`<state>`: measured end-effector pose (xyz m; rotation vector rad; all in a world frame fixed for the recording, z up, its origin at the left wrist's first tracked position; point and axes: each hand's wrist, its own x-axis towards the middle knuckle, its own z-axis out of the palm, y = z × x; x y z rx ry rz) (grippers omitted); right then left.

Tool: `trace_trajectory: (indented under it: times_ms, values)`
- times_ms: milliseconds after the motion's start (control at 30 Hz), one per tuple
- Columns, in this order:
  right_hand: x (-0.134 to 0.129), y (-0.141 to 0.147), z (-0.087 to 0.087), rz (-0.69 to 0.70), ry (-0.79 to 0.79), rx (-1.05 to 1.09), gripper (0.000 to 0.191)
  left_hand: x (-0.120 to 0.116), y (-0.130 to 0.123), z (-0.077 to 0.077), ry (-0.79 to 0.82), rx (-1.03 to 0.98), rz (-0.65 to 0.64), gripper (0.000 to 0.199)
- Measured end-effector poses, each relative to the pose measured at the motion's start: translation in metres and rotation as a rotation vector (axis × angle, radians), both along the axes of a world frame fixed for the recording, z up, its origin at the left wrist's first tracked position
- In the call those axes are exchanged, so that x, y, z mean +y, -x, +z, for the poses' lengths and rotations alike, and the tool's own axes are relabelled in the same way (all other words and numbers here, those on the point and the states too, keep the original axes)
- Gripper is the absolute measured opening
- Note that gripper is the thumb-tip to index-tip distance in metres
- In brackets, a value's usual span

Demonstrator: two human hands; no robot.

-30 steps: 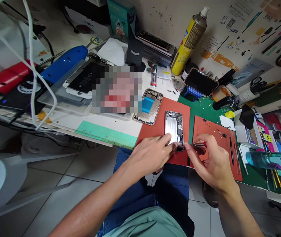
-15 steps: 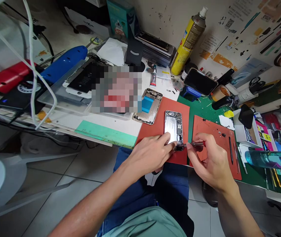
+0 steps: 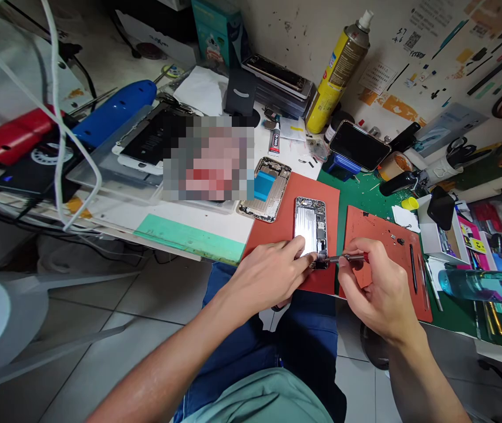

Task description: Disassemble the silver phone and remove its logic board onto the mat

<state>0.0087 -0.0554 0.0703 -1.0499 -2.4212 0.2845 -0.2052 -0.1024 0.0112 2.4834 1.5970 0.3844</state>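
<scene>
An opened phone housing (image 3: 310,226) with its inner parts showing lies on the red-brown mat (image 3: 277,241). My left hand (image 3: 277,267) grips the lower end of this housing, its fingers bent over the left and bottom edges. From the right, my right hand (image 3: 376,288) pinches a thin screwdriver (image 3: 350,258) with a red end. The screwdriver lies nearly level and its tip meets the lower right corner of the housing; the exact contact point is too small to make out.
Another bare phone shell (image 3: 272,191) with a blue strip lies to the left. On the right, a second mat (image 3: 383,235) carries small parts and thin tools. Behind are a propped phone (image 3: 360,145), a yellow spray can (image 3: 339,73) and a glue tube (image 3: 274,140).
My right thumb and fingers have shifted slightly right, baring more of the screwdriver's shaft. The left hand and the housing stay in place.
</scene>
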Motion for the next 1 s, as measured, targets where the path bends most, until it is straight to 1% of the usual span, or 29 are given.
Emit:
trace_trajectory:
  times_ms: [133, 567, 700, 1000]
  values:
    - [-0.0015, 0.0002, 0.0004, -0.022, -0.026, 0.014, 0.014, -0.0003, 0.0000, 0.0003, 0.002, 0.000, 0.006, 0.035]
    - [-0.0031, -0.0007, -0.0010, -0.034, -0.077, 0.019, 0.014, -0.0006, -0.0005, 0.0003, 0.020, 0.014, 0.010, 0.037]
    - [-0.0038, -0.0005, -0.0014, -0.029, -0.051, 0.022, 0.013, -0.0008, -0.0005, -0.0012, 0.000, 0.008, 0.009, 0.037]
    - [-0.0044, -0.0009, -0.0027, -0.088, -0.036, 0.069, 0.014, -0.0007, -0.0010, -0.0004, 0.016, -0.050, 0.021, 0.032]
